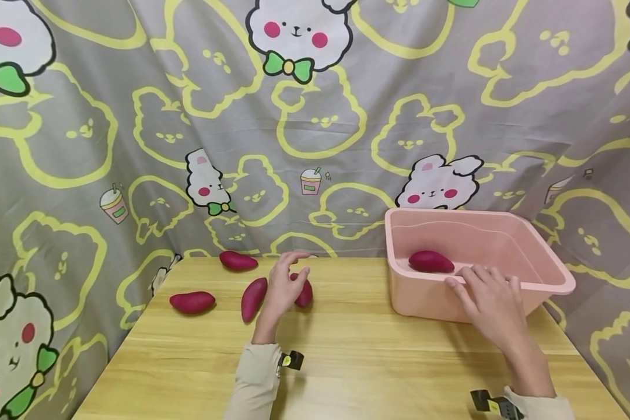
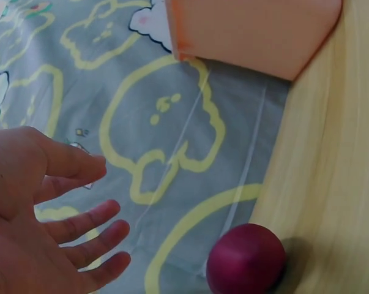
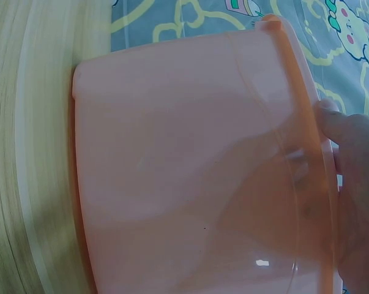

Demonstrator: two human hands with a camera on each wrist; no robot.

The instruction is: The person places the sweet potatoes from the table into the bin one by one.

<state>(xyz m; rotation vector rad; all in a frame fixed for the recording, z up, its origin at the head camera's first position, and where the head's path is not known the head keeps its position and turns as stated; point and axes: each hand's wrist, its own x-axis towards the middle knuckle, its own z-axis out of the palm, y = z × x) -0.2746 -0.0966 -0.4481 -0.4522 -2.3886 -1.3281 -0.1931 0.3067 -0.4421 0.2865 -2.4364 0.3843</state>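
My left hand [image 1: 282,291] hovers over the table with its fingers spread and nothing between them. Just beside it lies a purple sweet potato [image 1: 305,294], partly hidden by the hand; the left wrist view shows this sweet potato [image 2: 245,260] end-on, apart from the fingertips. Another sweet potato [image 1: 254,299] lies on the hand's other side. My right hand [image 1: 490,300] grips the near rim of a pink plastic bin [image 1: 425,297], with its fingers over the edge and thumb along the rim. Inside the bin is one sweet potato [image 1: 431,261].
Farther left on the wooden table [image 1: 189,361] lie two more sweet potatoes, one near the back edge [image 1: 238,261] and one near the left edge [image 1: 192,303]. A grey patterned curtain [image 1: 325,134] hangs behind the table and along its sides.
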